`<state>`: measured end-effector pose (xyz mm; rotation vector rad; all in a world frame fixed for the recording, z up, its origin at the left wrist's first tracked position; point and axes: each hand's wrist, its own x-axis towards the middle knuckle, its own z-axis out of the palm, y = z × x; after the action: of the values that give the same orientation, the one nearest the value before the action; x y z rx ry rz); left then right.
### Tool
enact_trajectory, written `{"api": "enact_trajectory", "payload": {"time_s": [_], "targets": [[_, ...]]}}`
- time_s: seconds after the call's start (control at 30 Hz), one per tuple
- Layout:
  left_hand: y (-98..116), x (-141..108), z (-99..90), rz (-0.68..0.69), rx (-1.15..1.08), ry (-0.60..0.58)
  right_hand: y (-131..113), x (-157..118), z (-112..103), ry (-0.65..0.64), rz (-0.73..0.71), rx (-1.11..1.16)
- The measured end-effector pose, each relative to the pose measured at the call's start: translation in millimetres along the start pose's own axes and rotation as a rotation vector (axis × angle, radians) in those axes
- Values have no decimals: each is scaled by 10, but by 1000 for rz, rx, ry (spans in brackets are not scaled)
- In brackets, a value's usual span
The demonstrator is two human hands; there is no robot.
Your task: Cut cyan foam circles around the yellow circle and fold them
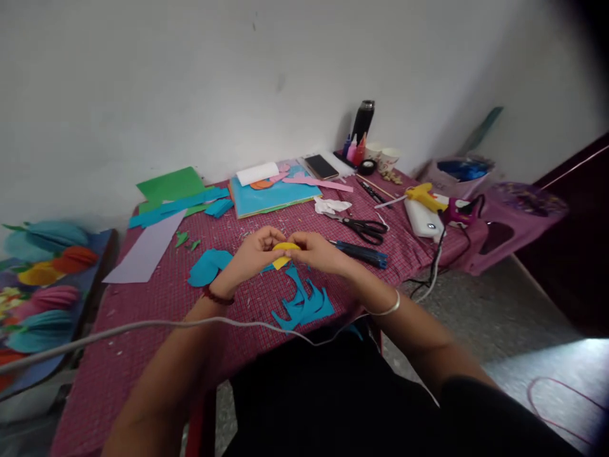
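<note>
A small piece of yellow paper [284, 252] is held up between both hands above the table; it looks curved or folded. My left hand [257, 252] pinches its left side with thumb and fingers. On its right side, my right hand [314, 250] grips it the same way. Below them lie blue paper scraps [304, 304] with jagged, curved edges. Blue paper cutouts [208, 265] rest left of my left hand, partly hidden by the wrist. Just beyond my right hand are a dark blue tool [364, 254], perhaps a stapler, and black scissors [365, 230].
A yellow glue gun [425, 195] lies on a white box [421, 217] at the right. Coloured sheets [271, 198], a phone [321, 167] and a black bottle [364, 120] stand or lie toward the wall. A pale cable [157, 324] crosses in front of my arms.
</note>
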<state>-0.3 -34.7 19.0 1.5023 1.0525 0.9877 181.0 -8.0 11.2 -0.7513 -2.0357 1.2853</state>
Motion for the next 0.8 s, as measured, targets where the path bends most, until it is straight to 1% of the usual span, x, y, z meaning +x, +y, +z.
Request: {"api": "enact_trajectory", "payload": {"time_s": [0.07,0.1,0.17,0.2,0.27,0.33,0.43,0.5,0.63,0.7,0.8], "targets": [[-18,-25,-31,22,-21,76,4,142,-10,-40,34,110],[-27,-39,-57,30,-22,137,15,215,-21,-32,60,176],[-53,-75,-109,20,21,249,58,356,-40,36,115,313],[-76,-95,-131,6,69,274,91,420,-44,85,136,382],[-147,-132,-163,-12,207,268,180,518,-34,172,169,511],[-248,-157,-188,4,370,268,288,569,-10,230,196,595],[-396,-176,-229,29,552,314,446,566,4,266,205,619],[-457,-188,-250,43,624,272,525,538,-18,260,203,606],[-506,-210,-254,149,847,81,597,506,-60,231,237,561],[-532,-206,-255,190,925,50,601,515,-45,209,252,537],[-575,-181,-270,216,967,32,598,539,8,173,258,506]]}}
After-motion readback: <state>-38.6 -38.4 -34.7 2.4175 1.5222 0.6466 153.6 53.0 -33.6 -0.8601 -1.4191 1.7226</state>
